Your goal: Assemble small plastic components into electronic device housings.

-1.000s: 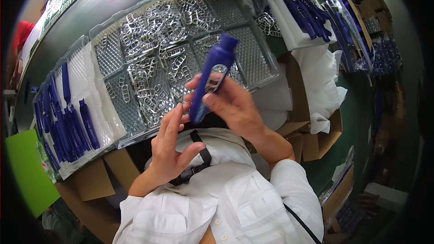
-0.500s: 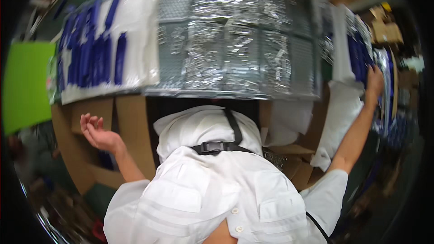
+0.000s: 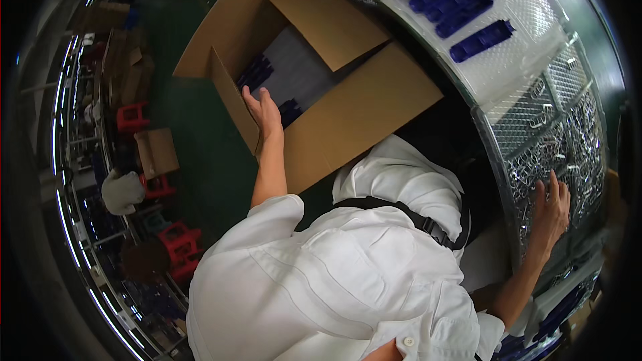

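My left hand [image 3: 266, 115] is at the inner side of an open cardboard box [image 3: 378, 110], beside its left flap. Its thumb and a finger point up and apart, and I see nothing in it. Inside the box lie dark blue long plastic pieces [image 3: 257, 71] and a grey sheet [image 3: 301, 60]. My right hand [image 3: 552, 217] is over a divided tray [image 3: 521, 120] of small shiny metal loops [image 3: 568, 147], with fingers stretched and nothing in them. Whether it touches the loops I cannot tell. More blue plastic pieces [image 3: 481, 40] lie on a white sheet [image 3: 461, 73] at the tray's far end.
Red stools [image 3: 180, 247] and a small cardboard box [image 3: 156, 152] stand on the green floor [image 3: 207, 160] to the left. Beyond them runs a long workbench with bright strips, where a person in white [image 3: 122, 192] is. White sheets with blue pieces [image 3: 562, 311] are at the lower right.
My view has swung left toward the cardboard box. My left hand has come to that box's flap. My right hand has left the blue pieces on the right and is over the metal loops.
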Demonstrator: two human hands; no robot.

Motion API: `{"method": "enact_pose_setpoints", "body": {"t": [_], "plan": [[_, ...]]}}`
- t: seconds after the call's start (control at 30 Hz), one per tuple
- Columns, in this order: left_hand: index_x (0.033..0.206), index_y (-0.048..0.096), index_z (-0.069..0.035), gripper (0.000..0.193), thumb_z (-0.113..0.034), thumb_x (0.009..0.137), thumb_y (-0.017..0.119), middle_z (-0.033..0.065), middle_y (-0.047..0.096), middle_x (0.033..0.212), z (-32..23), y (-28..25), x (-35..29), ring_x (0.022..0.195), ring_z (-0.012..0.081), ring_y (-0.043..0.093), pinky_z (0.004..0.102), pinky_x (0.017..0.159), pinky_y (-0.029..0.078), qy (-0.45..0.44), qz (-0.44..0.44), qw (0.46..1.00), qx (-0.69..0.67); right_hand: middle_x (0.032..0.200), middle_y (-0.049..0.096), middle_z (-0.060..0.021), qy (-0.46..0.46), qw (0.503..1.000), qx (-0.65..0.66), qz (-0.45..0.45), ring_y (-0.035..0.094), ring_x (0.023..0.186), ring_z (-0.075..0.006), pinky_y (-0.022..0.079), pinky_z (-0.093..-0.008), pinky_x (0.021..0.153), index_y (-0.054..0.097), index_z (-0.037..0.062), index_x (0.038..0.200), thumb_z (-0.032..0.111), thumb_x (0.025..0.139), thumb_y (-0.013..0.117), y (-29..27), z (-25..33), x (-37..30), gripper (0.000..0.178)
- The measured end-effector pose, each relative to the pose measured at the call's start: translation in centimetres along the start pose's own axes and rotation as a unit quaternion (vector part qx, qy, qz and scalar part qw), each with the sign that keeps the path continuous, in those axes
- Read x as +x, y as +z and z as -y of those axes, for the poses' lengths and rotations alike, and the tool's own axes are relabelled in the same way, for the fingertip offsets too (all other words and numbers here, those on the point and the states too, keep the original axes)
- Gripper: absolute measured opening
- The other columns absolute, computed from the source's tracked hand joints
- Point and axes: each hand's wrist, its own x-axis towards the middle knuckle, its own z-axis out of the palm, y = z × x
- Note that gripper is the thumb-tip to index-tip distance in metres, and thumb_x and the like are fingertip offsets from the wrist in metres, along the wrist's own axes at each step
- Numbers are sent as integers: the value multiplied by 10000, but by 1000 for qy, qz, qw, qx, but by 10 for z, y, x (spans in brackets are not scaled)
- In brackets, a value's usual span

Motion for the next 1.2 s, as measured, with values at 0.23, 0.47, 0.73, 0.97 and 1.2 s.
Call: {"method": "enact_pose_setpoints", "body": {"t": [0.23,0.47,0.73,0.97,1.2], "plan": [[1479,507,-24,532,-196,982,594,232,550,1475,70,-119,79,1396,388,499,456,1140,414,34,-66,961,266,1207,644,-125,-70,997,-11,22,621,1077,-350,515,-450,929,670,63,1303,107,945,723,-5,25,17,365],[1337,646,-48,451,-176,909,702,161,628,1337,121,-34,86,1284,385,577,441,1051,486,222,281,839,409,1178,672,-110,-17,992,86,94,642,1039,-307,520,-421,910,660,85,1339,34,944,685,4,27,33,398],[1330,608,-10,533,-233,884,793,214,665,1283,100,-23,91,1198,342,648,414,1007,499,147,303,851,402,1042,712,-31,184,922,339,31,655,907,-130,543,-297,846,694,49,1256,70,1009,666,29,-44,22,249],[1463,548,-40,432,-220,1070,544,55,672,1206,-31,-20,33,896,125,621,281,751,545,-66,291,858,-418,1038,727,-65,248,700,666,-72,693,918,-120,569,-259,822,704,-15,1136,55,990,709,-17,22,-1,162],[1591,285,42,620,-343,1128,434,121,480,1247,-183,70,-131,843,176,483,288,629,506,-300,662,410,-551,1012,762,-98,263,619,733,-100,736,875,-149,613,-285,804,717,-21,1160,51,978,722,-25,46,-15,196]]}}
